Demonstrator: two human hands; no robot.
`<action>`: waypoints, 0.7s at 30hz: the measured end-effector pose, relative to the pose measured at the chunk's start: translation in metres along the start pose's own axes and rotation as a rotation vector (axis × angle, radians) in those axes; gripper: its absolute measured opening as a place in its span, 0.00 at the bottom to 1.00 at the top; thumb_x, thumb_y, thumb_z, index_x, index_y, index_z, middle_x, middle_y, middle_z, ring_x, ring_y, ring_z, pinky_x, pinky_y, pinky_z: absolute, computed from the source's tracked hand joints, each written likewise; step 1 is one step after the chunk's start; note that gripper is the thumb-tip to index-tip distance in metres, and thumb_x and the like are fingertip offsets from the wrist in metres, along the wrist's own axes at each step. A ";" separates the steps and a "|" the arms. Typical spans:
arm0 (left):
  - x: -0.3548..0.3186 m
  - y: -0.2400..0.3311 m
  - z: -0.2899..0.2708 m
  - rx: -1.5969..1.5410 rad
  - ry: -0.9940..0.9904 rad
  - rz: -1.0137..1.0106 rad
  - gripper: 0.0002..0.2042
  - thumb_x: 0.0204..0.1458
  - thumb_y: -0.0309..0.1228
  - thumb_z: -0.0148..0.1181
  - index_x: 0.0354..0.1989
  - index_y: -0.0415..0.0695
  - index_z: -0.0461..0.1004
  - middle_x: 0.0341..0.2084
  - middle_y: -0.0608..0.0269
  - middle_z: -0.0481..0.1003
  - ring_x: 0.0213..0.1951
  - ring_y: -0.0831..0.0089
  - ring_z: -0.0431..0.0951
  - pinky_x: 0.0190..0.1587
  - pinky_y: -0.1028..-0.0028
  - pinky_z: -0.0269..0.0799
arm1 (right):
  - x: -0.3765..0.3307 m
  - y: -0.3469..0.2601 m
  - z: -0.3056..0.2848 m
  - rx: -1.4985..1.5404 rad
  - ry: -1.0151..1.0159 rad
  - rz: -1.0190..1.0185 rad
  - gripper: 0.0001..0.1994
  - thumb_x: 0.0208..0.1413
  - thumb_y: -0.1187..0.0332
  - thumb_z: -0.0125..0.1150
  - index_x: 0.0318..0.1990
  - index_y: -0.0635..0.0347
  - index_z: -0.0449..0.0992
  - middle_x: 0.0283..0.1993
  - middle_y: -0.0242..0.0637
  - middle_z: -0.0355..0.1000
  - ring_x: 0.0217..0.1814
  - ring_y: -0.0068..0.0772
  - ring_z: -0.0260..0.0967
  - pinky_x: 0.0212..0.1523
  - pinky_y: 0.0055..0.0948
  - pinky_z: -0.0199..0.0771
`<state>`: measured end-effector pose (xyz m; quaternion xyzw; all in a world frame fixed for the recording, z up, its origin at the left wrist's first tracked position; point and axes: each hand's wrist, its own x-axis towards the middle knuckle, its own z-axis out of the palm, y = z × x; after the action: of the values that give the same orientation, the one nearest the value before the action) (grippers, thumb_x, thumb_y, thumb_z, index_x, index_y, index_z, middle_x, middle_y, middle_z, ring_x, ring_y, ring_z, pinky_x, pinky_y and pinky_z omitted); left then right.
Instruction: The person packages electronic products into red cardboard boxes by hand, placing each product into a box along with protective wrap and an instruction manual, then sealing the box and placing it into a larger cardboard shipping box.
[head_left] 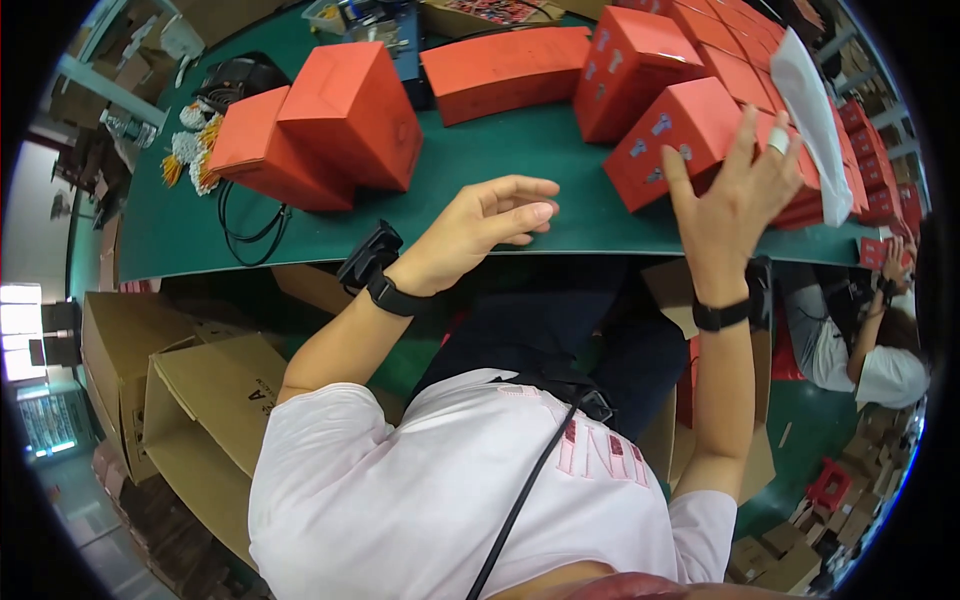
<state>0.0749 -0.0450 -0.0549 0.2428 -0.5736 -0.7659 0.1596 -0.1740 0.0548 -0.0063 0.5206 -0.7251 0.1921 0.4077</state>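
My right hand (pixel 735 195) is spread wide over a red carton (pixel 690 115) with small printed pictures on its side; whether the fingertips touch it I cannot tell. A white band circles one finger of that hand. My left hand (pixel 480 225) hovers at the table's front edge, fingers loosely bent and apart from the thumb, with nothing visible in it. Another printed red carton (pixel 630 65) stands just behind the first. Two plain red cartons, a taller one (pixel 355 110) and a lower one (pixel 260 145), sit on the green table (pixel 480 160) beyond my left hand.
A long red box (pixel 505 70) lies at the back. Many red cartons (pixel 735 75) fill the right, with a white plastic sheet (pixel 815 130) over some. Cable ties (pixel 190 150) and a black cable (pixel 250 235) lie left. Open brown cartons (pixel 215 390) stand below; a co-worker (pixel 885 370) sits right.
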 end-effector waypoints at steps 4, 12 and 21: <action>-0.013 -0.016 -0.020 -0.105 0.098 0.022 0.22 0.65 0.37 0.58 0.64 0.39 0.68 0.55 0.53 0.75 0.55 0.68 0.77 0.58 0.70 0.73 | 0.016 -0.040 -0.032 0.206 0.003 -0.115 0.45 0.50 0.55 0.73 0.73 0.61 0.57 0.73 0.57 0.53 0.74 0.62 0.49 0.71 0.57 0.48; 0.080 0.013 -0.023 0.924 0.612 0.582 0.45 0.46 0.37 0.73 0.71 0.33 0.54 0.61 0.35 0.65 0.63 0.39 0.64 0.66 0.52 0.61 | 0.017 -0.098 -0.070 0.907 -0.315 -0.254 0.43 0.36 0.70 0.78 0.66 0.65 0.67 0.71 0.66 0.54 0.70 0.66 0.59 0.66 0.52 0.66; 0.161 0.039 -0.040 1.607 0.722 0.170 0.44 0.38 0.47 0.78 0.63 0.40 0.67 0.59 0.48 0.69 0.62 0.50 0.65 0.64 0.42 0.56 | -0.017 -0.007 -0.084 0.690 -0.164 0.021 0.37 0.49 0.70 0.74 0.67 0.68 0.64 0.69 0.58 0.62 0.68 0.57 0.63 0.66 0.45 0.65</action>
<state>-0.0374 -0.1728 -0.0571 0.4651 -0.8690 0.0064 0.1685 -0.1320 0.1216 0.0290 0.6337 -0.6532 0.3877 0.1464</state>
